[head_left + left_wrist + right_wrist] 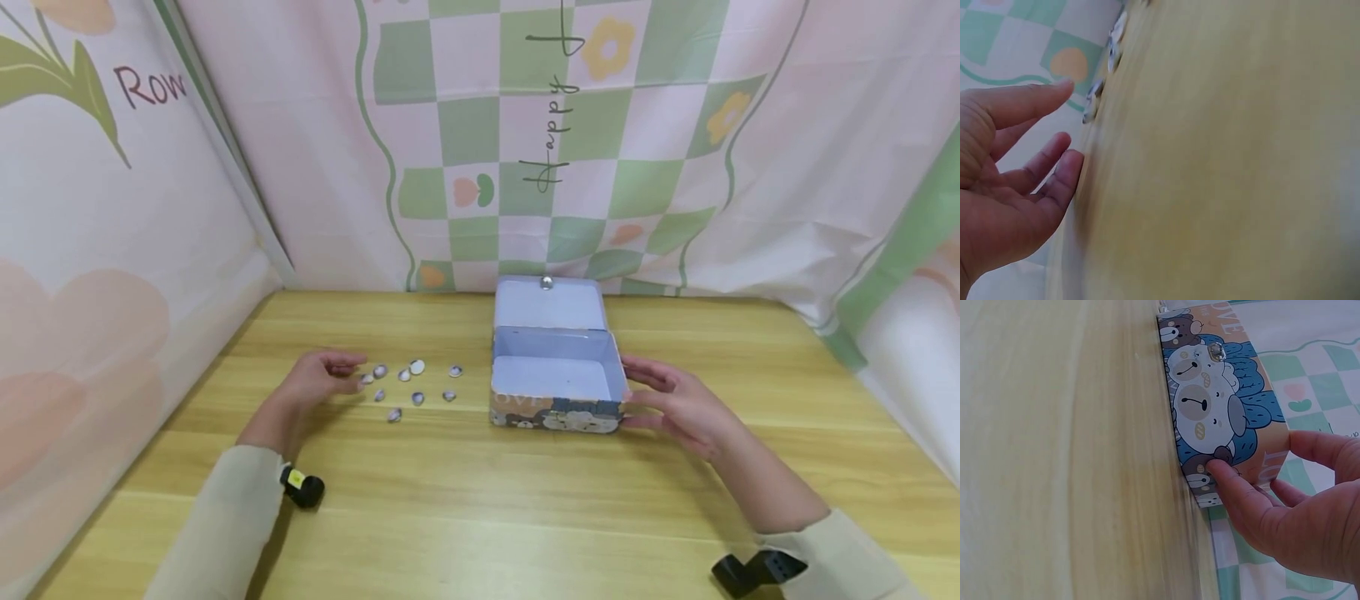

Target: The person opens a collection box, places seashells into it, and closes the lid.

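My left hand (315, 377) is at the left edge of a loose group of small purple-and-white seashells (417, 398) on the wooden table. Its thumb and fingers are parted with nothing between them, and the nearest shell (367, 379) is right at the fingertips. In the left wrist view, the hand (1022, 169) is low beside the tabletop, with several shells (1092, 100) beyond it. To the right is a tin box (558, 410) printed with cartoon bears, lid raised, pale inside. My right hand (686, 408) grips its right front corner, thumb on the printed front (1204, 412).
The raised lid (549, 304) leans back near a patterned curtain (465, 133) behind the table. Another printed curtain (97, 275) borders the left side. Bare wooden tabletop (450, 517) stretches in front of the shells and box.
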`<state>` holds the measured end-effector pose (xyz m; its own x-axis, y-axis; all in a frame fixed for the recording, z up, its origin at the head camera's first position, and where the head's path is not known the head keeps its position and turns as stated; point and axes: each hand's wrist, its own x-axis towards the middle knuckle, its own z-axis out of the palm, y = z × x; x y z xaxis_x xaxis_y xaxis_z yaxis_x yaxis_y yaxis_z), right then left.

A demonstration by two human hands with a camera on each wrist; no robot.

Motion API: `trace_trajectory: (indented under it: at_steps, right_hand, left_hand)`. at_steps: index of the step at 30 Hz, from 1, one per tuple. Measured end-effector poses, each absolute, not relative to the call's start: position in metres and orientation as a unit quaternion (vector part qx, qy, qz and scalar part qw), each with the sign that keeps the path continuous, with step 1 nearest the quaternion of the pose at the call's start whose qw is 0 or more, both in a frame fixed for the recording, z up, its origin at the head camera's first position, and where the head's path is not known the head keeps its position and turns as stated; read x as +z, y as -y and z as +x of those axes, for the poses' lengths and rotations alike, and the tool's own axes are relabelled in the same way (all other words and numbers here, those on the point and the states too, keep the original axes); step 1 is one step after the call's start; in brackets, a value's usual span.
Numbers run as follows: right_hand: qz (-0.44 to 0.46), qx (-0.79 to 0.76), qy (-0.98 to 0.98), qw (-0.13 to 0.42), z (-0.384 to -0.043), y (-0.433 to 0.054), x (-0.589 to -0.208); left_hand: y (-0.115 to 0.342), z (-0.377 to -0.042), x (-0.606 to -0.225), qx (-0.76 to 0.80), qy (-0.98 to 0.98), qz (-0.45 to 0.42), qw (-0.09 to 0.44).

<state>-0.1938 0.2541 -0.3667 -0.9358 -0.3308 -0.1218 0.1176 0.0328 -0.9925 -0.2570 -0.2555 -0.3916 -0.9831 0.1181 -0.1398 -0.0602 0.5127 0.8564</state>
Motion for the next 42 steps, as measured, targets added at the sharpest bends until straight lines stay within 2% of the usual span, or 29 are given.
trace_trajectory:
  at_steps: [9,20,31,42]
  right_hand:
    - [-0.074,-0.691,-0.701,0.160,-0.194,-0.255,-0.366]
    - [-0.077,-0.682,-0.711,0.152,-0.192,-0.254,-0.366]
    - [-0.070,-0.678,-0.717,0.147,-0.189,-0.255,-0.364]
    - [-0.069,-0.678,-0.716,0.150,-0.191,-0.252,-0.367]
  left_hand:
    - [0.256,-0.271,-0.396,0.408,-0.906,0.046,0.100]
    - [0.253,-0.275,-0.396,0.380,-0.918,0.061,0.094]
    - [0.253,-0.273,-0.398,0.400,-0.909,0.057,0.099]
    - [0.256,-0.264,-0.401,0.468,-0.879,0.017,0.086]
